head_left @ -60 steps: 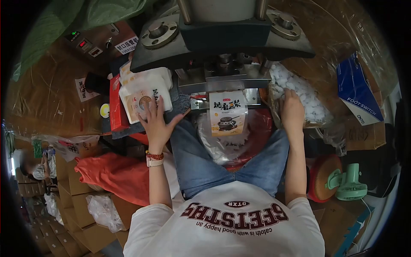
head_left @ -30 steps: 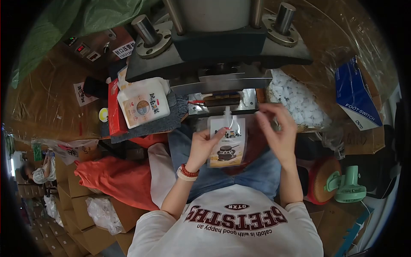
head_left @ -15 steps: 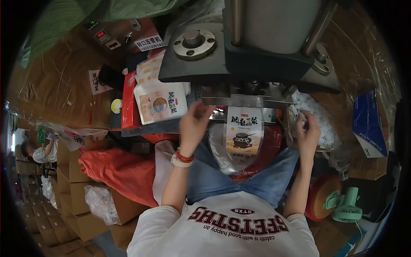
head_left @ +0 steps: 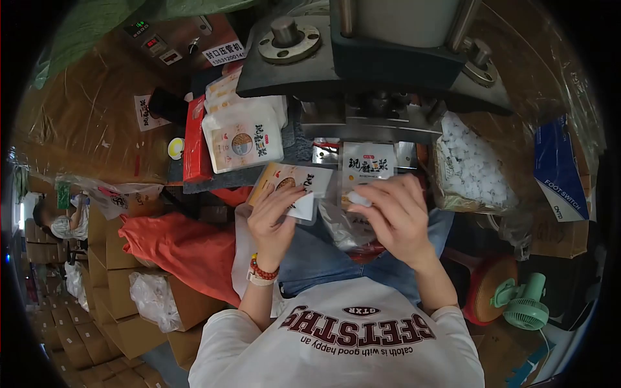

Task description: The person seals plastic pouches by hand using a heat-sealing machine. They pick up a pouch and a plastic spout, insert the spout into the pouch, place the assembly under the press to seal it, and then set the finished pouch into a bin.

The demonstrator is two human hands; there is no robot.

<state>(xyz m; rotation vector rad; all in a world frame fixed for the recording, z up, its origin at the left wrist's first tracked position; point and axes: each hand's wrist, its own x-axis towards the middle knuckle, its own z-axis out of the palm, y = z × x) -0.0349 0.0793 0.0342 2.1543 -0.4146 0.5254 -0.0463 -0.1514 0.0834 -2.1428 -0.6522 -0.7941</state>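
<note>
My left hand (head_left: 270, 218) grips a printed soy-milk pouch (head_left: 318, 189), tilted in front of my lap. Pinched in the fingertips of my right hand (head_left: 402, 216) is a small white plastic piece (head_left: 359, 199), perhaps a spout or cap; the fingers partly hide it. Behind my right hand, another printed pouch (head_left: 369, 155) hangs from the metal jaw area of the press, its lower part covered by the hand. A stack of similar pouches (head_left: 242, 142) lies to the left. At the right stands a clear bag of small white pieces (head_left: 472, 161).
The heavy press (head_left: 388, 64) overhangs the work spot. A red box (head_left: 195, 139) borders the pouch stack, and a control box (head_left: 171, 42) stands behind. At right are a blue foot-switch box (head_left: 561, 168) and a green fan (head_left: 527, 307). Another person (head_left: 68, 223) is far left.
My left hand has drawn back toward my lap and now has a pouch in it. My right hand has moved left from the bag of white pieces, bringing one along.
</note>
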